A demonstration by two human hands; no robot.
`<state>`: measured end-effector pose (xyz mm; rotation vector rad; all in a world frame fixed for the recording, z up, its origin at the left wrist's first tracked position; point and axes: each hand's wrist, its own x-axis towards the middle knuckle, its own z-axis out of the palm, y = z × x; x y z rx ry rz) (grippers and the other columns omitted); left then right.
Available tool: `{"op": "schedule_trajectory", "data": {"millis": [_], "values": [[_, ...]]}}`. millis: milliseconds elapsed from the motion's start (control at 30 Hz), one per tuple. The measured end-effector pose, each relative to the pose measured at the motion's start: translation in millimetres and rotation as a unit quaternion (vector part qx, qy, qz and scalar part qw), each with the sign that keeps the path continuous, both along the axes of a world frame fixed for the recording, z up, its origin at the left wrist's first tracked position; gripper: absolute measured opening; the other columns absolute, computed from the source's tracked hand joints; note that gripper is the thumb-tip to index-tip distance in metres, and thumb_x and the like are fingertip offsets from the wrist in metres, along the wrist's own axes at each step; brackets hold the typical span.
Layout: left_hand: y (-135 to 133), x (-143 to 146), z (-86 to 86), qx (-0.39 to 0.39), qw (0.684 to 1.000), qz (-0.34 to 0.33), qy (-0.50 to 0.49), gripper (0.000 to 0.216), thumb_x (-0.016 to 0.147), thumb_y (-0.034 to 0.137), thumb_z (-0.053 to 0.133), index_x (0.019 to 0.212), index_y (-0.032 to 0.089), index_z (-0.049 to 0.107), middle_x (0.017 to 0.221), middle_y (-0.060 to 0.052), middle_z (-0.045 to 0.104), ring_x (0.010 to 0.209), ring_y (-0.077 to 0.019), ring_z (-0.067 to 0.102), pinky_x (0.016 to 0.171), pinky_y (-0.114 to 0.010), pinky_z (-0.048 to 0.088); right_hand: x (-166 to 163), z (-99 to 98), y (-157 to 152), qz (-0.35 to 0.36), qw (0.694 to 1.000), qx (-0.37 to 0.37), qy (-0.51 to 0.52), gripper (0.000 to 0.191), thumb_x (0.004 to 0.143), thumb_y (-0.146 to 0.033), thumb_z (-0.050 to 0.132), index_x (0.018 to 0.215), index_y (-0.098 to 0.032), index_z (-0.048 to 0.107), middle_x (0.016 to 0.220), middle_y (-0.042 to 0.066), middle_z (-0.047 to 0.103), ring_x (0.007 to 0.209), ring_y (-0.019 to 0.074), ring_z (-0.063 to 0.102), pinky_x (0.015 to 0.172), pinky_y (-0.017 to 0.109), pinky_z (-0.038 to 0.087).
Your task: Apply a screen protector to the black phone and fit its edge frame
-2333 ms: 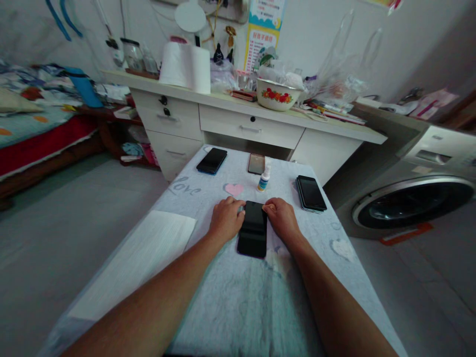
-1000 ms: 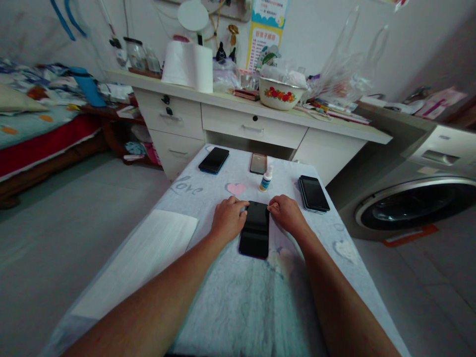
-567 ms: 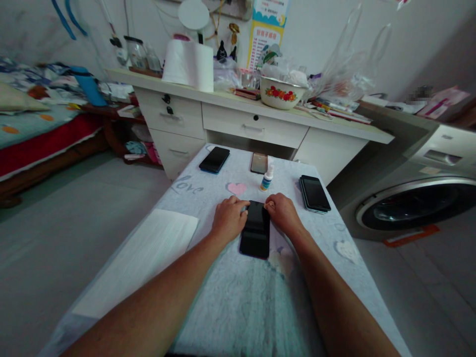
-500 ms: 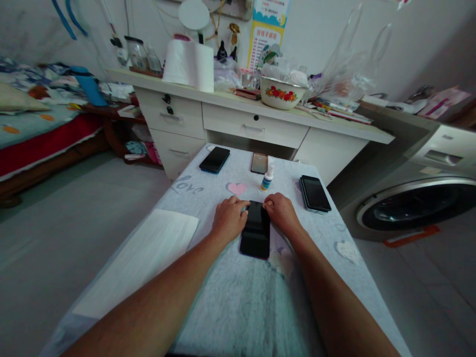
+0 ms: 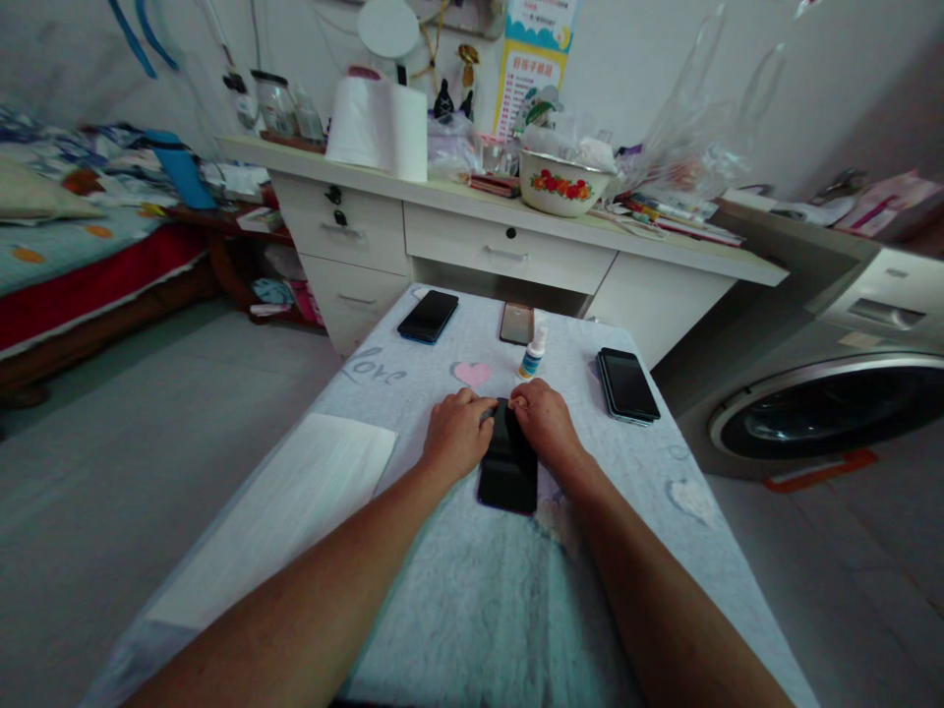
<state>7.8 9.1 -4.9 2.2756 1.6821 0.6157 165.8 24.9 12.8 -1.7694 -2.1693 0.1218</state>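
A black smartphone [image 5: 508,462] lies face up on the cloth-covered table in front of me. My left hand [image 5: 458,431] is closed on its upper left edge, thumb and fingers curled near the corner. Over the phone's upper right part, my right hand [image 5: 544,418] is closed with its fingertips pressed down close to the top edge. Something small and pale may be pinched in those fingers; I cannot make it out. Just beyond the hands stands a small white spray bottle [image 5: 532,352] with a blue and yellow label.
More phones lie at the table's far left [image 5: 429,317] and, stacked, on the right [image 5: 627,384]. A phone case [image 5: 517,323] is near the far edge. A white sheet [image 5: 287,511] covers the left side. A desk [image 5: 508,236] and a washing machine [image 5: 848,364] stand beyond.
My right hand has slid a little to the left across the top of the phone, covering more of it. My left hand stays at the phone's upper left edge.
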Motion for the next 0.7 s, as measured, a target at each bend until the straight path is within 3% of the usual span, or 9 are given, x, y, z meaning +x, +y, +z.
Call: {"op": "schedule_trajectory", "data": {"millis": [433,700], "values": [[-1,0,1.5,-0.006,1.000,0.001,-0.015,0.032,0.087,0.025,0.055,0.117,0.029,0.064,0.107,-0.004,0.061,0.104,-0.0216,0.055,0.090,-0.034,0.040,16,12.9,-3,-0.022,0.999,-0.038,-0.030,0.017,0.086,-0.018,0.052,0.089,-0.016,0.069,0.093,0.007,0.064,0.084,0.0160,0.057,0.074,0.024,0.036],[0,0,3.1,-0.011,1.000,0.002,-0.015,0.030,0.086,0.024,0.056,0.114,0.028,0.066,0.108,-0.005,0.061,0.105,-0.0212,0.055,0.092,-0.034,0.040,12,11.0,-1,-0.030,0.998,-0.044,-0.031,0.020,0.088,-0.017,0.049,0.090,-0.016,0.069,0.093,0.008,0.064,0.084,0.0158,0.058,0.074,0.024,0.037]]}}
